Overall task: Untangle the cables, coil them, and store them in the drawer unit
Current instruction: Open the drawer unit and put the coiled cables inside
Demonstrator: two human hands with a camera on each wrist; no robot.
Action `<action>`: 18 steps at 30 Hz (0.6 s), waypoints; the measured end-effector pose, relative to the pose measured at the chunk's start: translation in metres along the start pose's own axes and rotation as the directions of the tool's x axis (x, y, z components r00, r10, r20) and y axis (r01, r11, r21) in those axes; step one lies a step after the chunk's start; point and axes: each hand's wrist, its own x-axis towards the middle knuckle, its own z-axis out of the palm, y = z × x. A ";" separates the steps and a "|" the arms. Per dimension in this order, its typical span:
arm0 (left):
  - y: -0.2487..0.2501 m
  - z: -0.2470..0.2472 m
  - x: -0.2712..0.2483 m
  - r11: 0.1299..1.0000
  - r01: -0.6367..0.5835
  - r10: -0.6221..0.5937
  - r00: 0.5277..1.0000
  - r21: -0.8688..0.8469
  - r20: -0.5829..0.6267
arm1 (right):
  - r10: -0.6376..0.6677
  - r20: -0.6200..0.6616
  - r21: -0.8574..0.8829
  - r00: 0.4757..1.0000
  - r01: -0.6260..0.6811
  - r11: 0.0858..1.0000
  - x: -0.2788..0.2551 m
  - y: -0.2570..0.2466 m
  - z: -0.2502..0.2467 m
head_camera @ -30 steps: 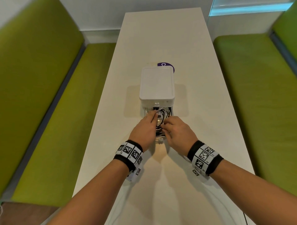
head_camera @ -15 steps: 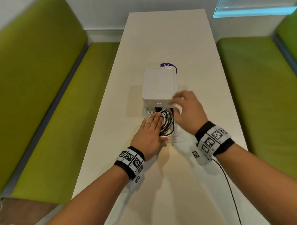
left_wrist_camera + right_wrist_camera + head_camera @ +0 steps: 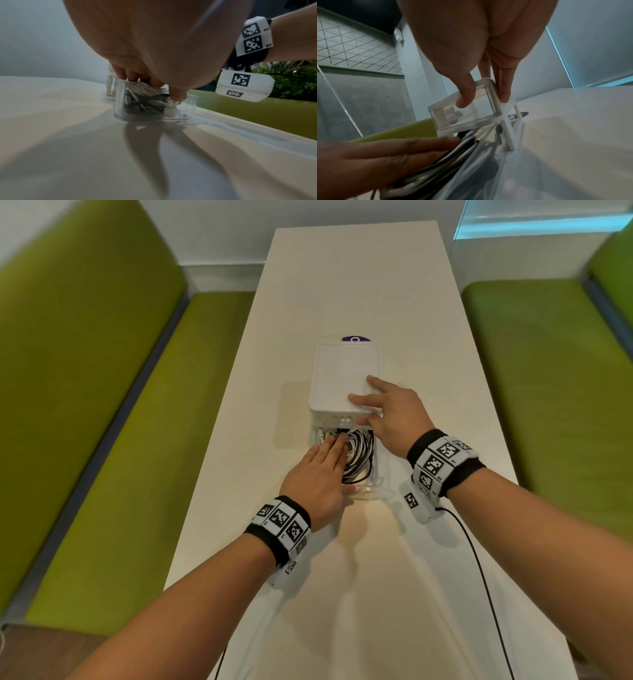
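1. Table [image 3: 359,285]: pale top running up the middle of the frame; its upper half is bare, with green benches [image 3: 102,405] along both long edges.
2. Drawer unit [image 3: 344,371]: white, at frame centre; a purple sticker [image 3: 356,338] peeks out at its far edge.
3. Drawer [image 3: 371,494]: clear, pulled out toward me, its front wall just past my left wrist.
4. Cables [image 3: 359,453]: black and white coils lying inside that drawer.
5. My left hand [image 3: 318,477]: fingers straight and together, pressing flat on the coils.
6. My right hand [image 3: 390,414]: fingers straight on the unit's top, thumb against its front face, steadying rather than gripping.
7. Change: half a second ago the right hand was only reaching the unit's front corner; now it rests on top. The left hand has stayed on the coils.
8. Left wrist view only: a white knob [image 3: 170,113] on the drawer front, my thumb touching it.
9. Right wrist view only: an upper clear drawer [image 3: 476,108], closed.
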 end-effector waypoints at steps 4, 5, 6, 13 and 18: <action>-0.001 -0.007 0.004 1.000 -0.021 0.021 1.000 0.001 0.003 | -0.001 0.043 -0.031 0.999 0.003 1.000 0.001 -0.003 -0.006; 0.000 -0.008 0.005 1.000 -0.019 0.019 1.000 -0.012 -0.010 | 0.004 0.052 -0.044 0.999 -0.001 0.999 0.002 -0.003 -0.007; 0.002 -0.009 0.004 0.999 -0.017 0.016 1.000 -0.028 -0.025 | 0.011 0.059 -0.051 0.998 -0.008 0.999 0.003 -0.004 -0.008; 0.003 -0.011 0.015 0.993 -0.041 0.037 0.999 -0.113 -0.031 | 0.027 0.079 -0.028 0.997 -0.024 0.999 0.003 -0.007 -0.010; -0.001 -0.018 0.019 0.985 -0.070 0.061 0.996 -0.160 -0.061 | 0.049 0.077 -0.011 0.996 -0.048 0.999 0.003 -0.009 -0.013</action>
